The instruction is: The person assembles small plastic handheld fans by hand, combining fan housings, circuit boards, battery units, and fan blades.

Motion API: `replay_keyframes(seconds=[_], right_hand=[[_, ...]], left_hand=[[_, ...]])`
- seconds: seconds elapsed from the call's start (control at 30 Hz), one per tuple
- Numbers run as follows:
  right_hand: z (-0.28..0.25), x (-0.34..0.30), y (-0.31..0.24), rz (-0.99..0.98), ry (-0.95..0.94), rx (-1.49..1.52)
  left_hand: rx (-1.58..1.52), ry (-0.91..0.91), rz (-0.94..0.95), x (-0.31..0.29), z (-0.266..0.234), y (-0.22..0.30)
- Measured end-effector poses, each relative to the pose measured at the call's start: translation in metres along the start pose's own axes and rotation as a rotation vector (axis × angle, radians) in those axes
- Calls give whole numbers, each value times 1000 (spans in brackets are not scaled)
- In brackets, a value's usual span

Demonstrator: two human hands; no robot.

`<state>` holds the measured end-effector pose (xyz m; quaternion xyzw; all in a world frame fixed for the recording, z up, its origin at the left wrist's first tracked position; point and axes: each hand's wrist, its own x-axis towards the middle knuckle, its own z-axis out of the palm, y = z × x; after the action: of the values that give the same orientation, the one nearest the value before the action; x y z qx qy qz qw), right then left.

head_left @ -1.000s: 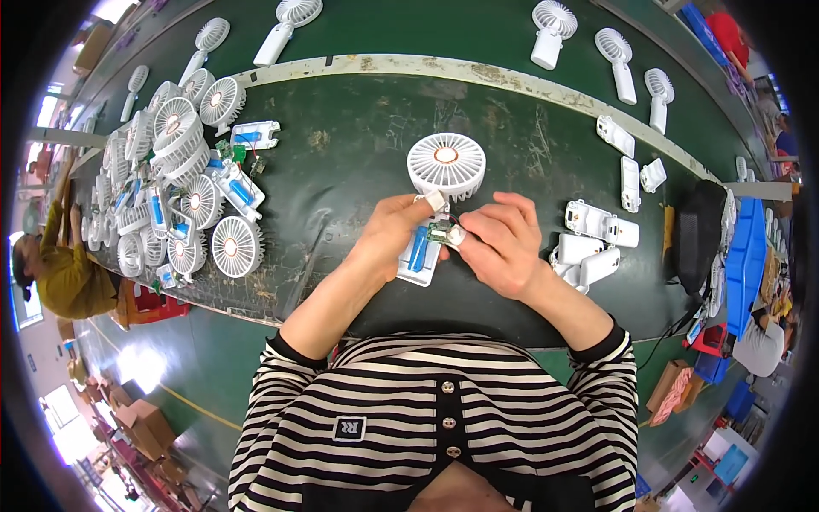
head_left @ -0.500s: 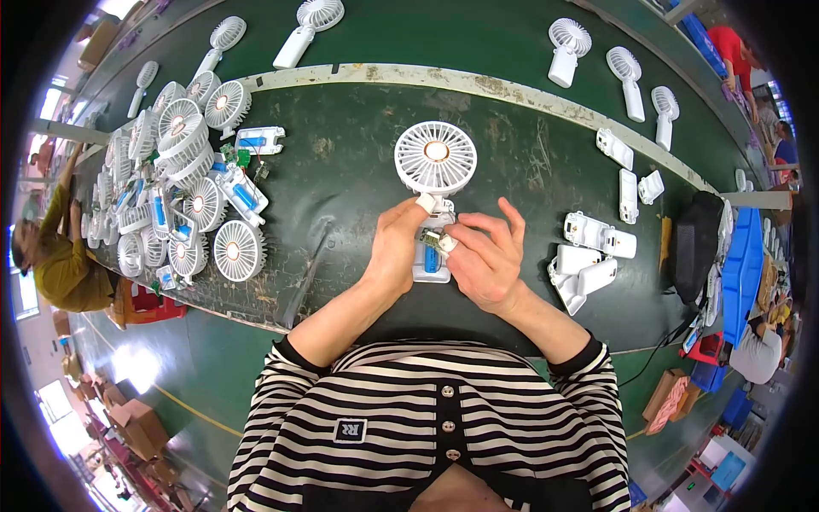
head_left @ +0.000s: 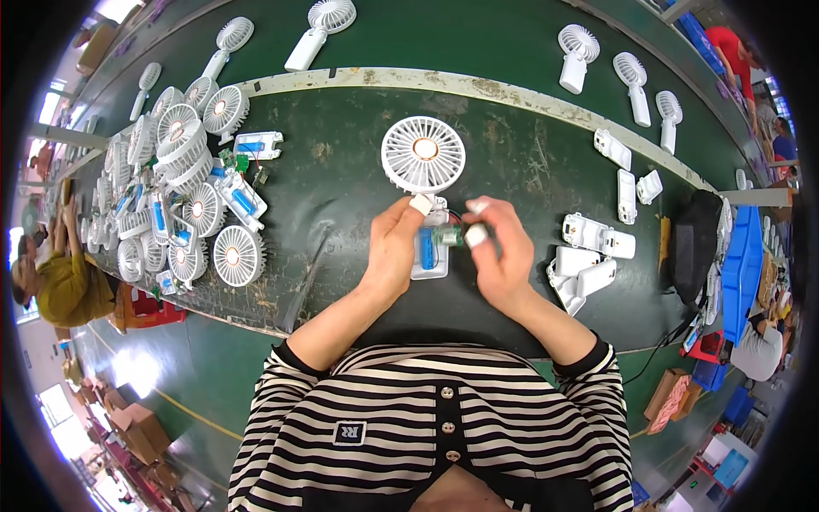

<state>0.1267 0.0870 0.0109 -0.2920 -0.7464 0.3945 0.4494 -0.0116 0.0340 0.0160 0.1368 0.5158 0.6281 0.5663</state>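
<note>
A white handheld fan lies on the dark bench in front of me, its round grille away from me. Its handle shell is uncovered, showing a blue battery cell. My left hand grips the fan at its neck, thumb on top. Beside the cell, a small green circuit board sits tilted with thin wires running from it. My right hand is just right of the board, thumb and forefinger apart and slightly blurred. White covers sit on some fingertips.
Many opened fans are heaped at the left. White handle shells lie at the right, near a black bag. Finished-looking fans stand along the green belt beyond a pale rail. A person in yellow is at far left.
My right hand has drawn back to the right from the circuit board, and its fingers have parted. The fan's head has shifted slightly left; my left hand stays on its neck.
</note>
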Motion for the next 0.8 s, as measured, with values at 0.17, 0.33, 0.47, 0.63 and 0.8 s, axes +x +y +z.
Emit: replay_keyframes(seconds=[0.17, 0.33, 0.47, 0.63, 0.8], right_hand=[[0, 27, -2, 953, -56, 531], [3, 13, 10, 671, -239, 236], [3, 17, 3, 319, -246, -299], [7, 19, -8, 11, -261, -640], [11, 16, -6, 88, -303, -672]], left_hand=[[119, -13, 118, -2, -3, -8], [384, 53, 324, 1, -2, -12], [386, 76, 264, 4, -2, -17], [423, 117, 198, 7, -6, -23], [370, 131, 194, 6, -3, -27]])
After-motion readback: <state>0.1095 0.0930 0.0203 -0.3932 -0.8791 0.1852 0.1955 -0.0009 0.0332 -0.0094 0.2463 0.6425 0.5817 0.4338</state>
